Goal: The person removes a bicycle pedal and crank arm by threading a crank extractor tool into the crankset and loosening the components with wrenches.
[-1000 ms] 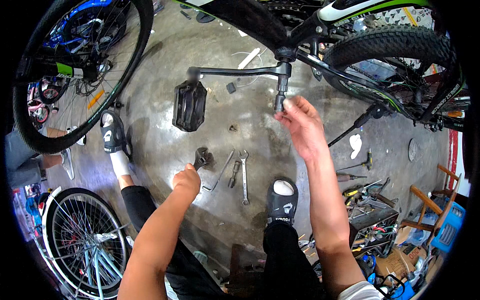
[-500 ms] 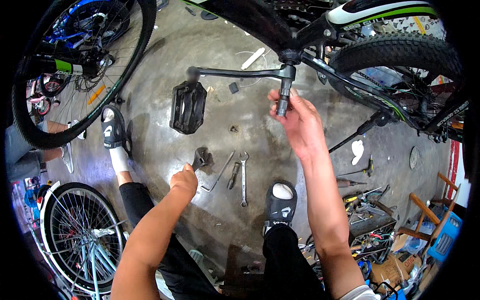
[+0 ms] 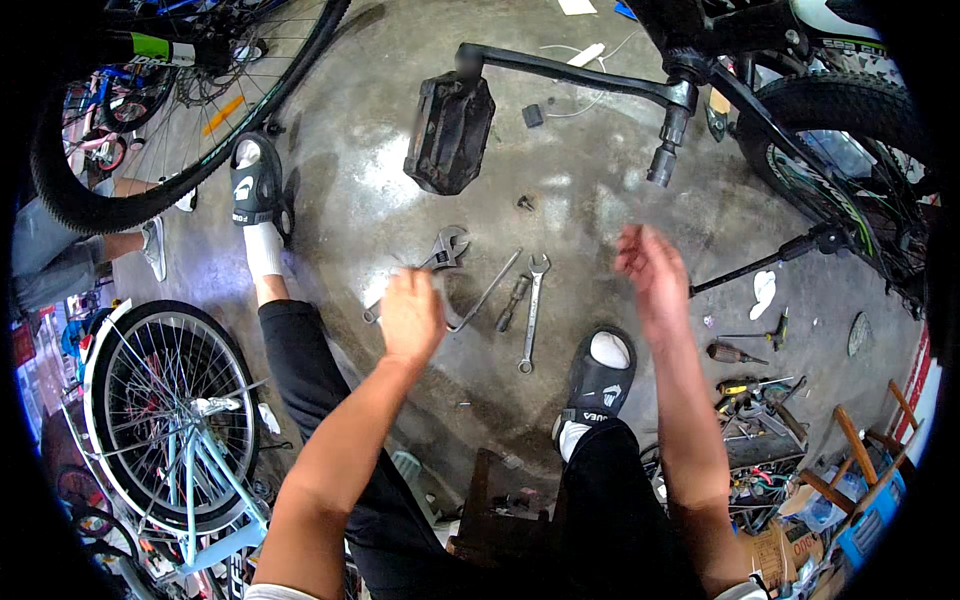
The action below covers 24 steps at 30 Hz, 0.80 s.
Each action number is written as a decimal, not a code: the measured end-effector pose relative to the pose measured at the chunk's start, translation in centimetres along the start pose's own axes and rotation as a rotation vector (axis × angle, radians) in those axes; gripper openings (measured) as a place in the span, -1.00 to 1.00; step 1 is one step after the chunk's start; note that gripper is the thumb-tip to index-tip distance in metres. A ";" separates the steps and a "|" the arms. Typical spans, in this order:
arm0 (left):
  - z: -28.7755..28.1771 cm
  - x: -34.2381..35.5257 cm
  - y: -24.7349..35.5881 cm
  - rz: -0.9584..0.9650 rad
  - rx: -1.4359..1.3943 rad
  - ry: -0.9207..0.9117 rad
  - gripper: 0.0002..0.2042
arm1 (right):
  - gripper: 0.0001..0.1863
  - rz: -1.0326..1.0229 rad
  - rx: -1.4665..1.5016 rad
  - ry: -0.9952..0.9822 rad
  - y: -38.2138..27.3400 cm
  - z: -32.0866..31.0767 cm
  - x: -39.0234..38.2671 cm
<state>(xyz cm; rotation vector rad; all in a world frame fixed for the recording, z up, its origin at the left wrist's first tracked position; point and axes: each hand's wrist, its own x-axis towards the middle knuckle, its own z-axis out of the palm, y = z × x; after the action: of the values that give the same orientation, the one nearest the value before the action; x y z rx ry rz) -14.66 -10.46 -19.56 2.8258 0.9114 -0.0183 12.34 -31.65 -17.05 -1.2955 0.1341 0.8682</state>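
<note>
My left hand (image 3: 412,315) lies over the handle of an adjustable wrench (image 3: 447,250), fingers closed around its middle; the jaw end shows beyond the fingers. Beside it on the floor lie an L-shaped hex key (image 3: 487,292), a short dark-handled screwdriver (image 3: 514,303) and a combination wrench (image 3: 532,315). My right hand (image 3: 655,272) hangs in the air, somewhat blurred, loosely curled with fingers apart and nothing visible in it. Above it, a cylindrical metal tool (image 3: 667,150), like a crank puller, sticks out from the bicycle's crank arm (image 3: 580,72). The black pedal (image 3: 450,132) hangs at the arm's other end.
A bicycle's rear tyre (image 3: 830,105) and kickstand (image 3: 760,262) stand at the right. A front wheel (image 3: 300,110) and a light-blue bicycle's wheel (image 3: 175,415) are at the left. Tools fill a tray (image 3: 765,450) at the lower right, beside a wooden stool (image 3: 850,440).
My right hand has let go of the cylindrical tool and drawn back toward me. My left hand has shifted on the adjustable wrench, whose whole length now shows. The view has shifted.
</note>
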 end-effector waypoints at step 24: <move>-14.5 5.1 9.0 0.119 -0.238 -0.174 -0.68 | -0.72 0.009 0.096 0.077 1.1 0.0 0.3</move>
<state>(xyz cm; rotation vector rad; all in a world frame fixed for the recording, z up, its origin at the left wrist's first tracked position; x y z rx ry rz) -5.92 -12.26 -4.20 2.6035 0.6593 -0.1297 11.90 -31.47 -18.08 -1.2393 0.2398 0.8106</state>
